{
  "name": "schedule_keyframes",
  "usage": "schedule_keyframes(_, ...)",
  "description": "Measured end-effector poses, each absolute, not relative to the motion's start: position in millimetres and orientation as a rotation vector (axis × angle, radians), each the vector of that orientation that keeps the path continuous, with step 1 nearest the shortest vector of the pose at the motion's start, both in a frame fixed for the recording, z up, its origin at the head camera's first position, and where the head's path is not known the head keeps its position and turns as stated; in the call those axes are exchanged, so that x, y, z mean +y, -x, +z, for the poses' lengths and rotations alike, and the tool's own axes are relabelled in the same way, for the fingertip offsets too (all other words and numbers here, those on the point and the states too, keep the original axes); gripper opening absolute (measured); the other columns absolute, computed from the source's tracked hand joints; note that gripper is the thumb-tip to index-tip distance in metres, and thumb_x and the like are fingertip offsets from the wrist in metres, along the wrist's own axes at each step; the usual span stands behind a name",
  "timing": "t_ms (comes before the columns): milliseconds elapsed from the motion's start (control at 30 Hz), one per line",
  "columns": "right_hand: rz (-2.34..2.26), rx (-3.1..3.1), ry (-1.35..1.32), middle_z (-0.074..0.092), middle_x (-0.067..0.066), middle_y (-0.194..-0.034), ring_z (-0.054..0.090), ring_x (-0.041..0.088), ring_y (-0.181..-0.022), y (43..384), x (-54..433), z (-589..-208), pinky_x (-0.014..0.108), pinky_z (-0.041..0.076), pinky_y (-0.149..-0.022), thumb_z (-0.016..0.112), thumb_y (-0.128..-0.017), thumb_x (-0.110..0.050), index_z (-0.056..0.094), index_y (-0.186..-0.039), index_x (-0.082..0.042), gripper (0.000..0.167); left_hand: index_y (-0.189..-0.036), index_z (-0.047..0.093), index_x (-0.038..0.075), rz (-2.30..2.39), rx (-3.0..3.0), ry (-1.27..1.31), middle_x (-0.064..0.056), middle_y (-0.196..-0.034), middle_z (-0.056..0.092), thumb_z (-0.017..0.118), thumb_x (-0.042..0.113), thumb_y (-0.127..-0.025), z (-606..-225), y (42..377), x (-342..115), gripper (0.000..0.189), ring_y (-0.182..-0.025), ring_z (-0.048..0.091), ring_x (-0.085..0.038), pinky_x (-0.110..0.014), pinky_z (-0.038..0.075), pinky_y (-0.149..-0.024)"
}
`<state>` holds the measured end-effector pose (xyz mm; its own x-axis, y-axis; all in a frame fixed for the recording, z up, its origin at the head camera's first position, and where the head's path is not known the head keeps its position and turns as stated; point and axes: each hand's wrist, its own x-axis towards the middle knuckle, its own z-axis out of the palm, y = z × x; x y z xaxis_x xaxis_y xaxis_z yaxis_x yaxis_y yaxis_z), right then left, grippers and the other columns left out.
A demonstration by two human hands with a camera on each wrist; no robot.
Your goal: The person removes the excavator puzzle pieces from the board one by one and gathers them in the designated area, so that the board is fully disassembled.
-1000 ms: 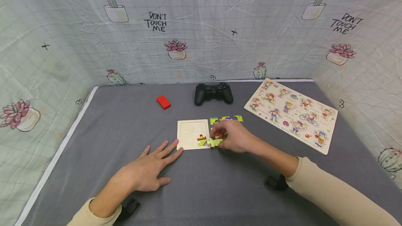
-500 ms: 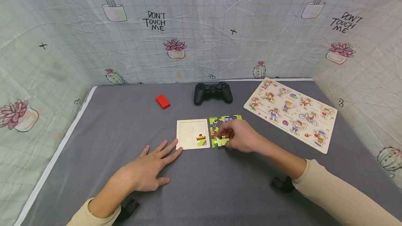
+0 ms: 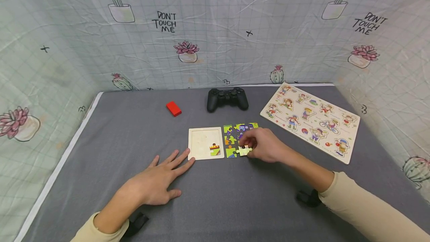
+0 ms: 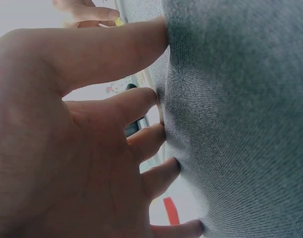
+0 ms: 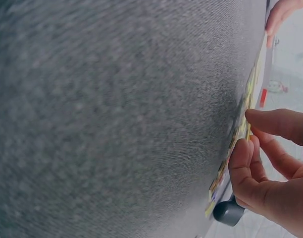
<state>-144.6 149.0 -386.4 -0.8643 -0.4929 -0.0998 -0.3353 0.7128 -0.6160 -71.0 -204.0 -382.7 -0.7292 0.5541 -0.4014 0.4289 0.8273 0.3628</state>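
Observation:
My right hand [image 3: 265,145] pinches a yellow-green puzzle piece [image 3: 244,151] above the right side of a group of loose puzzle pieces [image 3: 230,140]. Part of that group is hidden behind the fingers. To its left lies a shallow wooden puzzle tray [image 3: 198,143], with a small joined bit of picture [image 3: 215,149] in its lower right corner. My left hand [image 3: 158,183] lies spread on the grey cloth, and its fingertips touch the tray's left edge. In the left wrist view, the left fingers [image 4: 146,141] press straight down on the cloth.
A black game controller [image 3: 227,99] sits behind the tray. Further left is a red block [image 3: 173,108]. At the right lies a wooden board [image 3: 310,120] with printed figures. A patterned cloth wall [image 3: 221,47] encloses the table's back and sides.
My right hand has moved right with the puzzle piece, from the tray's right edge over the loose pieces. More of those pieces now show. My left hand stays in place.

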Motion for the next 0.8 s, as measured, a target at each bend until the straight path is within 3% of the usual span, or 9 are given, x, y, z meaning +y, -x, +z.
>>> schedule_keyframes(800, -0.790, 2.690, 0.667, 0.076, -0.004, -0.089, 0.065, 0.012, -0.080, 145.0, 149.8, -389.0, 0.026, 0.055, -0.073, 0.080, -0.076, 0.005, 0.082, -0.096, -0.013, 0.026, -0.167, 0.025, 0.029, 0.338, 2.500, -0.732, 0.005, -0.177, 0.005, 0.075, 0.033, -0.095, -383.2, 71.7, -205.1, 0.088, -0.163, 0.011, -0.035, -0.079, 0.012, -0.120)
